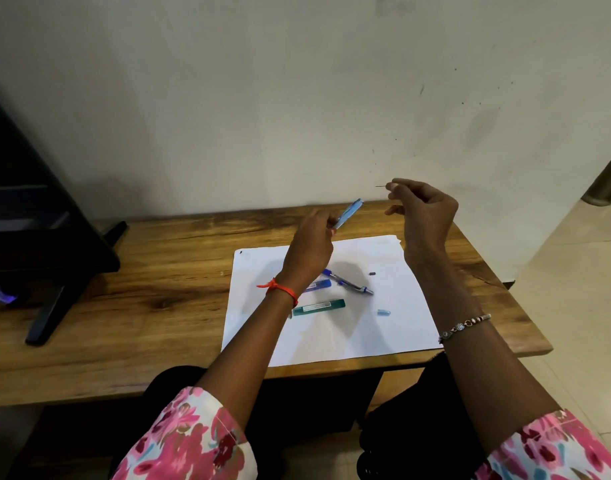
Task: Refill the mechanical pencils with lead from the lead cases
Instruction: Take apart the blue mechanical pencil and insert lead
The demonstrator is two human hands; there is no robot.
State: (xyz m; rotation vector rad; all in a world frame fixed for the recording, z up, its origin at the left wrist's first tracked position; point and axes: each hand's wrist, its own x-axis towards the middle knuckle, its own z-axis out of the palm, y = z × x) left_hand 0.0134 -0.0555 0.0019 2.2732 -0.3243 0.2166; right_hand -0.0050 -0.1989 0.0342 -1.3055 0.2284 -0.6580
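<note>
My left hand (309, 247) grips a light blue mechanical pencil (349, 212), raised above the table with its open top end pointing up and right. My right hand (421, 213) is raised too and pinches a thin dark lead (380, 186) that sticks out to the left of the fingertips, a short way right of the pencil's top. On the white paper (394, 327) lie a dark blue mechanical pencil (349, 282), a blue lead case (319, 285) partly hidden by my left wrist, and a green lead case (319, 307).
A small light blue cap (383, 312) and a tiny dark piece (372, 273) lie on the paper. The wooden table (151, 299) stands against a white wall. A black stand (44, 237) sits at the table's left. Tiled floor lies to the right.
</note>
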